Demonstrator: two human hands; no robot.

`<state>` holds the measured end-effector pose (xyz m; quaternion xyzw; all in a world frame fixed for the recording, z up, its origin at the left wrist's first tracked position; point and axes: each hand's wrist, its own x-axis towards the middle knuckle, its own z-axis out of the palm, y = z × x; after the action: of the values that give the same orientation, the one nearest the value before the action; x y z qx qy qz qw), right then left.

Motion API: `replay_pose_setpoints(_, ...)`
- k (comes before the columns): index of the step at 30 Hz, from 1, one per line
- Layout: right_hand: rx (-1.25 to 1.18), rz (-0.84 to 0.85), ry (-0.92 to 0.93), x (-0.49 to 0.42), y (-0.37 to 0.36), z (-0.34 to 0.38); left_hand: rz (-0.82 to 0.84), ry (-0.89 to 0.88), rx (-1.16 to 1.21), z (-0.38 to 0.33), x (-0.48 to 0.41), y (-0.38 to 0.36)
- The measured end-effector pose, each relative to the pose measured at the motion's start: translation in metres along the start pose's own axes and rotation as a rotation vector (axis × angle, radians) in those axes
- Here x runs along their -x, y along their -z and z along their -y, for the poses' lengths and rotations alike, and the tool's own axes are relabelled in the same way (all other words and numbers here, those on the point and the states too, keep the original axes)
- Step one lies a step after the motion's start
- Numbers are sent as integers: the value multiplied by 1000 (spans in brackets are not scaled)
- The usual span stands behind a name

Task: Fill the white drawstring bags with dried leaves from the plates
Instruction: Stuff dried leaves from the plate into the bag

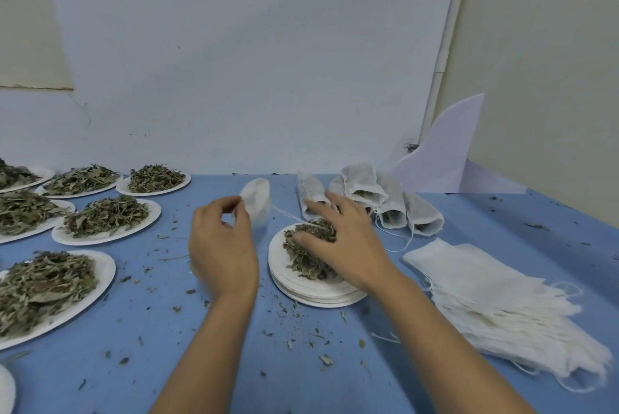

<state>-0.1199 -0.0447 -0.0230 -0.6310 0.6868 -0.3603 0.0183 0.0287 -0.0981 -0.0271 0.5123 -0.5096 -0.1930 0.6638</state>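
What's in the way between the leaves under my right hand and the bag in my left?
Nothing visible. The right hand rests on the leaves; the left hand pinches the bag beside them, and only its drawstring crosses the gap.

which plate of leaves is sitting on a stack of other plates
The plate under the right hand, beside the white bag the left hand pinches: its rim tops a stack of plates. The plates on the left lie flat on the table.
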Motion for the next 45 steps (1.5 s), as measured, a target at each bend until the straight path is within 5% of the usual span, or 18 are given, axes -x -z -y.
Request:
replay_pose_setpoints(4,114,241,-35,4,-3,-8,22,-36,-96,4,6,-1)
replay_pose_setpoints(10,145,136,29,4,-5,-10,16,14,-11,9,0,3)
replay_pose_setpoints(16,35,97,-20,7,-5,-11,-215,201,222,15,-28,20)
replay_pose_setpoints(23,233,-38,-47,6,5,-2,40,106,98,12,-7,3)
replay_pose_setpoints(27,309,23,-117,6,9,1,152,38,27,12,5,-4)
replay_pose_setpoints(34,229,41,-109,5,8,4,205,-25,-196,7,17,-8)
replay_pose_setpoints(45,-254,-235,-194,-3,23,-1,302,40,-39,-5,23,-27)
